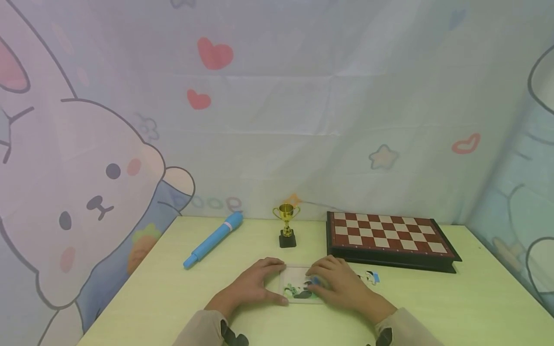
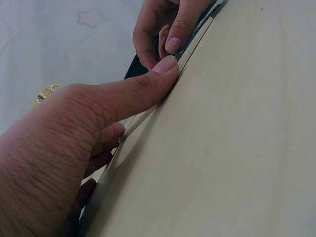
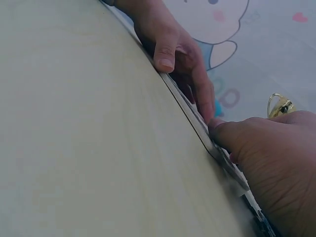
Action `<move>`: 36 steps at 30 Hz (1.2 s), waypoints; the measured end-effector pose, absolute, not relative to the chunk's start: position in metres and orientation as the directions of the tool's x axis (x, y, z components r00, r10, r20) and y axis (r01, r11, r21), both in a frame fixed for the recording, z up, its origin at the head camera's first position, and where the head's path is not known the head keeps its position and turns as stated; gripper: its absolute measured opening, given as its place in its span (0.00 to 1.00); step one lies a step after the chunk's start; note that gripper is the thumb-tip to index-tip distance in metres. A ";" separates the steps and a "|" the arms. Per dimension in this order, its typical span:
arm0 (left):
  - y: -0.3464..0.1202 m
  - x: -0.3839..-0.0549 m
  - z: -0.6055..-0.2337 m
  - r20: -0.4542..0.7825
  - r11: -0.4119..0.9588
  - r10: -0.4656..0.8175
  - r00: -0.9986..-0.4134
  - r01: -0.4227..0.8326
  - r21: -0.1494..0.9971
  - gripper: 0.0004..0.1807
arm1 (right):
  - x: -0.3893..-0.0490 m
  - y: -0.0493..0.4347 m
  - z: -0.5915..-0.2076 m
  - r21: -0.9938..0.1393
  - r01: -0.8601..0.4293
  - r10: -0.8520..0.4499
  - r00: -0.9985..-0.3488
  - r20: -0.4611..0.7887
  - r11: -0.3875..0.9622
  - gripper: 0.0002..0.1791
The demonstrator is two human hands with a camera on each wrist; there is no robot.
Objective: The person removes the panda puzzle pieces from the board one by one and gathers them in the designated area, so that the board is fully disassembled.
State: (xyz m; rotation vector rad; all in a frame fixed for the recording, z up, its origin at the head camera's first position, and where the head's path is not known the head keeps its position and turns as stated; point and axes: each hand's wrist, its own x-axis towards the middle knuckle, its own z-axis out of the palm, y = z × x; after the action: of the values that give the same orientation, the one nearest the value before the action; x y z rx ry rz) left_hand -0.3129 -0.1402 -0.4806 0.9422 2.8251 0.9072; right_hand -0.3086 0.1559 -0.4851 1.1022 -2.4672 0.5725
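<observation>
A small white puzzle tray (image 1: 296,273) lies flat on the table, with green and dark picture pieces (image 1: 296,291) along its lower part. My left hand (image 1: 258,283) grips the tray's left end, thumb at the near edge and fingers at the far edge. Over the right part, my right hand (image 1: 339,283) pinches a bluish puzzle piece (image 1: 317,280) between thumb and fingers, low against the tray; the hand hides most of that piece. The left wrist view shows the left thumb (image 2: 165,65) on the tray's edge. Loose puzzle pieces (image 1: 371,277) lie right of the right hand, partly covered.
Behind the right hand stands a chessboard box (image 1: 391,235) with red and white squares. A gold trophy cup (image 1: 286,226) on a black base is behind the tray. At the back left lies a blue stick-shaped object (image 1: 214,240). A printed curtain (image 1: 277,120) hangs behind the pale table (image 1: 164,298).
</observation>
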 end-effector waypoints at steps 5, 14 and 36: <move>-0.139 -0.311 -0.478 0.147 0.649 0.555 -0.819 0.537 0.540 0.52 | -0.310 0.158 -0.485 -0.173 -0.754 -0.612 -0.626 0.483 0.634 0.15; -0.140 -0.310 -0.477 0.143 0.643 0.554 -0.820 0.531 0.552 0.52 | -0.311 0.162 -0.486 -0.164 -0.743 -0.587 -0.626 0.513 0.649 0.14; -0.141 -0.311 -0.478 0.147 0.638 0.555 -0.819 0.533 0.556 0.52 | -0.308 0.160 -0.483 -0.246 -0.701 -0.553 -0.691 0.465 0.669 0.15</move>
State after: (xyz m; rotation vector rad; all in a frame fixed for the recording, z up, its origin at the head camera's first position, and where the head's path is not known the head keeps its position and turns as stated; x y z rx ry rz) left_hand -0.3110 -0.1407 -0.4780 0.9331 2.8088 0.9346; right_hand -0.3080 0.1602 -0.4832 0.9900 -2.5331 0.5856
